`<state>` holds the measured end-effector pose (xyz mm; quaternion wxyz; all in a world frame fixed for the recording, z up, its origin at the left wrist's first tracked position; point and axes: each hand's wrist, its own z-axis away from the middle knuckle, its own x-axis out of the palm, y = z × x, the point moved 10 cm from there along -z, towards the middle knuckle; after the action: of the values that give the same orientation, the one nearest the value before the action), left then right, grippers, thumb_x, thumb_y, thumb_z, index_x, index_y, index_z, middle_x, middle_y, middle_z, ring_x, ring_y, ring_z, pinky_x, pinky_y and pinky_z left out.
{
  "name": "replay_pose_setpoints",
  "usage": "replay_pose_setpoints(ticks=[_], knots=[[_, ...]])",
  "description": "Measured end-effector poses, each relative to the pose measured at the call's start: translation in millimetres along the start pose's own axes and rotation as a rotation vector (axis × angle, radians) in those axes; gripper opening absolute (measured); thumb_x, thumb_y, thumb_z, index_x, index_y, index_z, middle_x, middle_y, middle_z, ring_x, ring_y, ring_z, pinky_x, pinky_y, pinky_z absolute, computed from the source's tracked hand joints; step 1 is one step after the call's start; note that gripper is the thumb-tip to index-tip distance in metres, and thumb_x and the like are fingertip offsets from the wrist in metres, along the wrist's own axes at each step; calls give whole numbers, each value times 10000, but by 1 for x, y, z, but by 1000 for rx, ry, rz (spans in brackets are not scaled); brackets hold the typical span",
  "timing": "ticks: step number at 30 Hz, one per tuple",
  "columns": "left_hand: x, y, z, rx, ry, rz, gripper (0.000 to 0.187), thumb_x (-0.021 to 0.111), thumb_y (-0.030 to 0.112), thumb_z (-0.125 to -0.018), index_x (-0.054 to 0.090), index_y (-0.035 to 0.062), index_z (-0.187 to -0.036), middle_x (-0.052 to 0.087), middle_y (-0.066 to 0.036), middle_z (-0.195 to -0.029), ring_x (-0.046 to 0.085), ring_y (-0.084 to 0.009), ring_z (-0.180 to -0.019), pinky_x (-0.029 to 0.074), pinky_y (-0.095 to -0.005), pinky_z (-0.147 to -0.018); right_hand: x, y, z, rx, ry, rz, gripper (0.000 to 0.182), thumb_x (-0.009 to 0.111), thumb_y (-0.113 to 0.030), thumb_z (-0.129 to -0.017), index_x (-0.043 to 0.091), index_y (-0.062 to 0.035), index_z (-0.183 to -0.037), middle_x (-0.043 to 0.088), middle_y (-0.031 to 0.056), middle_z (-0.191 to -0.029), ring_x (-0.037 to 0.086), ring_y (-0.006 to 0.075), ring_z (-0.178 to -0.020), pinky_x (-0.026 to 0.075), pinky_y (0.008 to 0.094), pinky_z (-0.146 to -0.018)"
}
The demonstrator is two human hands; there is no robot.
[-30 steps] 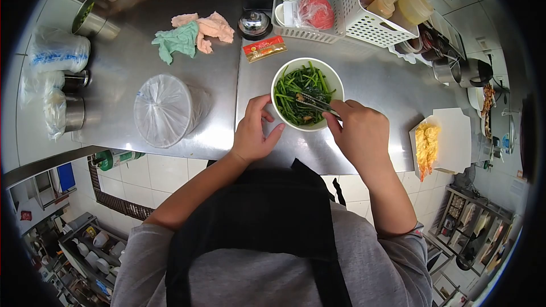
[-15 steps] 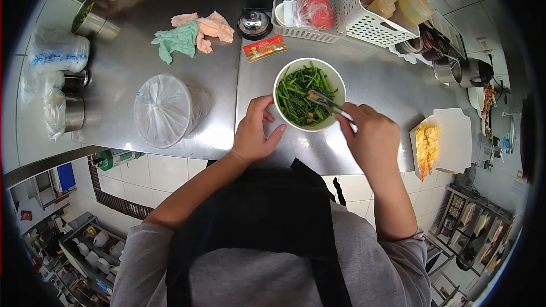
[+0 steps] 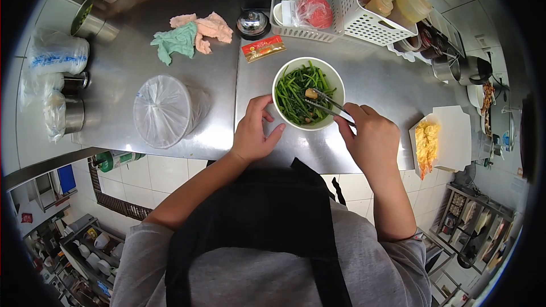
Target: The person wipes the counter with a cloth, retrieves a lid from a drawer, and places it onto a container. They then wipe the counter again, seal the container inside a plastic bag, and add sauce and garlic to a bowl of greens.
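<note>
A white round bowl (image 3: 278,111) full of cooked green vegetables (image 3: 293,94) stands on the steel counter before me. My right hand (image 3: 369,133) is closed around metal tongs (image 3: 334,101), whose tips reach over the greens from the right. Near those tips sits a small brownish piece of food (image 3: 310,94). My left hand (image 3: 255,132) rests on the counter at the bowl's lower left, thumb and fingers apart, with the fingertips close to the bowl's side.
Fried food fills an open paper box (image 3: 452,139) at right. A plastic-covered tub (image 3: 162,111) stands left, below crumpled cloths (image 3: 175,42). Behind the bowl are a red-gold packet (image 3: 263,49), a service bell (image 3: 253,24) and a white basket (image 3: 378,29) of sauce bottles.
The tongs have opened and their tips lifted, and the brownish piece of food now shows more clearly by them. My left hand has stayed where it was.
</note>
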<state>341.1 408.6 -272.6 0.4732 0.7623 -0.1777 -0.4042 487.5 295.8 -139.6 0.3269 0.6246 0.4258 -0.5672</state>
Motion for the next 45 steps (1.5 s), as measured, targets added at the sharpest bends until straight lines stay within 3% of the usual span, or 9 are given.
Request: replay_pose_setpoints(ticks=[8, 11, 18, 33, 37, 45], knots=[[1, -2, 1, -50, -12, 48, 673, 712, 82, -798, 373, 6, -1374, 491, -137, -1210, 610, -187, -863, 487, -313, -750, -33, -2, 5, 32, 6, -61, 196, 731, -287, -813, 687, -125, -914, 607, 21, -677, 606, 220, -530, 470, 344, -481], [1, -1, 1, -45, -16, 36, 674, 711, 80, -796, 373, 7, -1375, 491, -139, -1210, 609, -188, -863, 486, -312, -755, -19, -18, 5, -90, -141, 29, 171, 737, -257, -793, 672, -116, -866, 595, 20, -678, 616, 207, -568, 486, 340, -524], [1, -2, 1, -64, -13, 48, 665, 706, 72, -799, 375, 10, -1373, 492, -126, -1202, 607, -183, -869, 481, -307, -759, 2, -20, -1, -151, -228, 95, 147, 732, -234, -789, 661, -107, -809, 609, 30, -688, 637, 207, -617, 503, 337, -557], [1, -1, 0, -55, -13, 48, 658, 710, 81, -803, 380, 5, -1366, 485, -139, -1228, 611, -190, -867, 485, -312, -756, -51, -8, -13, -81, -75, 93, 148, 737, -248, -772, 666, -119, -778, 601, 22, -658, 619, 216, -596, 485, 352, -547], [-1, 2, 0, 4, 6, 0, 670, 719, 110, -805, 359, 24, -1363, 497, -173, -1246, 629, -225, -820, 529, -331, -710, -17, -18, -7, -175, -239, 116, 157, 727, -241, -788, 674, -104, -731, 621, 39, -652, 643, 217, -596, 504, 338, -558], [-2, 1, 0, -15, 0, 21, 659, 720, 113, -803, 372, 24, -1355, 498, -178, -1251, 631, -233, -816, 530, -337, -715, 7, -24, -10, -156, -274, 142, 180, 706, -260, -811, 673, -99, -738, 636, 52, -651, 657, 208, -580, 504, 336, -525]])
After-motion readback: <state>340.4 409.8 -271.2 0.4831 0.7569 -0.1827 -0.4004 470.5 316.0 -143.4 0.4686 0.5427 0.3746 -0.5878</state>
